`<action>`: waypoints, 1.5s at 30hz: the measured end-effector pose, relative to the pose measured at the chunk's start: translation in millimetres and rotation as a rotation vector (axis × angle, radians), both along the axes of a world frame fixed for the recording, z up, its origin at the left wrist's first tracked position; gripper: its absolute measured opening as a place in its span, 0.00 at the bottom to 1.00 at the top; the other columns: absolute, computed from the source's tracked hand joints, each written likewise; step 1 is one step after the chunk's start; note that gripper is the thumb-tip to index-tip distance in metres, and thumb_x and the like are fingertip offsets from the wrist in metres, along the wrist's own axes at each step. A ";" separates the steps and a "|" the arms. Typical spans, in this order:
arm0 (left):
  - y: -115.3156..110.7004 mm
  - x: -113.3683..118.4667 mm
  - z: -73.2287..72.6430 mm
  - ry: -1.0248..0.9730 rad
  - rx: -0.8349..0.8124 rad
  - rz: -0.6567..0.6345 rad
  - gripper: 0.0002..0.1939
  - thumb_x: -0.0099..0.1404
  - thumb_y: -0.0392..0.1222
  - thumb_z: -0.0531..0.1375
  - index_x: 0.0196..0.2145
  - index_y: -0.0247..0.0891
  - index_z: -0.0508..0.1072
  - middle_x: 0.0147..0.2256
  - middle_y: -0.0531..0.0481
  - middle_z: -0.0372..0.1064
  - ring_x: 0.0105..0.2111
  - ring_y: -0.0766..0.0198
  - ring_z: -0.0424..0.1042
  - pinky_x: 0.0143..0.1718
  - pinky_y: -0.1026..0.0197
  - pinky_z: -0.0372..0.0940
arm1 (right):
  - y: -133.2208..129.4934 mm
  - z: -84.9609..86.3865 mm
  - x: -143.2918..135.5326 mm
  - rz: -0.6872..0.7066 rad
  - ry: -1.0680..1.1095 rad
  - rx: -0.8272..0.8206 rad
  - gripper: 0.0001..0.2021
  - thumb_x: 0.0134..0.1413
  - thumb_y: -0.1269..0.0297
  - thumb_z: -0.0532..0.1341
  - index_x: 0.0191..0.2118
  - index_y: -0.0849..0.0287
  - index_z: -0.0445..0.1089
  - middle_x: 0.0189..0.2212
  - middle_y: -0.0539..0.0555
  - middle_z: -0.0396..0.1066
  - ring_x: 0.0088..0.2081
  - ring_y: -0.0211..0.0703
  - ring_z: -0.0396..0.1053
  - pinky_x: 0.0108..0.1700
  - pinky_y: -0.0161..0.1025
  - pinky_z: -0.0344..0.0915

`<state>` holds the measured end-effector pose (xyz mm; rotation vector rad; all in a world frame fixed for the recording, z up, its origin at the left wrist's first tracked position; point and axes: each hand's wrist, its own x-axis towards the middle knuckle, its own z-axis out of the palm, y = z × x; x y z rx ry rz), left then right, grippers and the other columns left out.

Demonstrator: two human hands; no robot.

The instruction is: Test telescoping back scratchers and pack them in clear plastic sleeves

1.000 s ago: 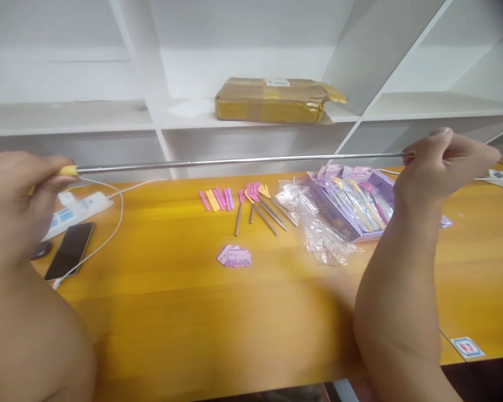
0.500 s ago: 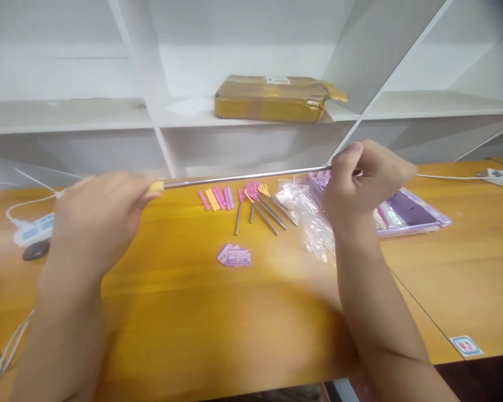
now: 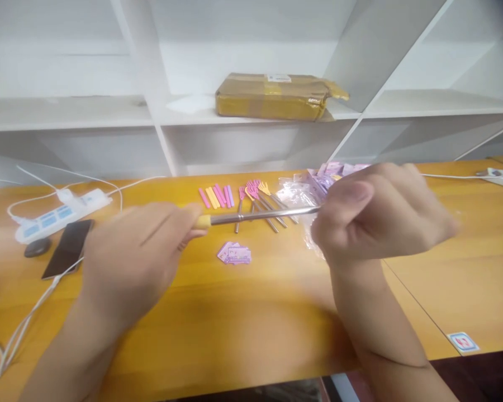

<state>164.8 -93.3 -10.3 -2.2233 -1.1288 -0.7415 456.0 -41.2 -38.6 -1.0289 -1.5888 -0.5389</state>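
A telescopic back scratcher [image 3: 262, 215] is stretched between my two fists above the table, its metal rod nearly level. My left hand [image 3: 136, 259] is closed round its yellow handle [image 3: 203, 221]. Wrapped round the other end of the rod is my right hand [image 3: 385, 215], which hides the tip. Behind the rod lie several more back scratchers [image 3: 265, 195] with pink and yellow claw heads. Beside them rests a row of pink, yellow and purple sleeves [image 3: 218, 196]. Small purple cards [image 3: 237, 254] lie in a little pile nearer to me.
Clear plastic bags [image 3: 295, 192] and a purple printed box [image 3: 318, 181] sit behind my right hand. At left are a power strip [image 3: 67, 212], a phone [image 3: 67, 251], a black mouse [image 3: 37, 247] and white cables. A taped carton [image 3: 272, 97] stands on the white shelf.
Both hands have come lower and my left hand has moved right, toward the other. The rod between them is shorter now. The phone and power strip at left have come into fuller view.
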 end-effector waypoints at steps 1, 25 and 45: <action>-2.1 5.2 -2.8 -0.005 -0.018 -0.029 0.08 0.79 0.45 0.55 0.50 0.49 0.74 0.34 0.52 0.80 0.31 0.58 0.77 0.30 0.55 0.63 | -4.1 0.7 -7.0 0.012 -0.080 0.105 0.16 0.66 0.63 0.55 0.26 0.53 0.54 0.21 0.51 0.53 0.26 0.43 0.51 0.34 0.45 0.47; 14.9 -1.4 -10.6 -0.056 -0.198 0.086 0.12 0.80 0.50 0.53 0.46 0.47 0.76 0.35 0.52 0.80 0.32 0.59 0.77 0.28 0.56 0.59 | -24.3 38.2 -0.1 0.277 -0.116 -0.351 0.28 0.65 0.80 0.49 0.61 0.40 0.65 0.53 0.51 0.73 0.46 0.44 0.78 0.51 0.47 0.74; 88.7 8.7 -73.6 -0.406 -0.810 -0.134 0.19 0.80 0.40 0.43 0.64 0.43 0.61 0.53 0.40 0.72 0.52 0.52 0.73 0.54 0.49 0.66 | 51.6 -135.1 140.1 -0.414 -0.074 -0.942 0.22 0.64 0.50 0.59 0.50 0.66 0.71 0.50 0.73 0.73 0.55 0.65 0.68 0.58 0.57 0.64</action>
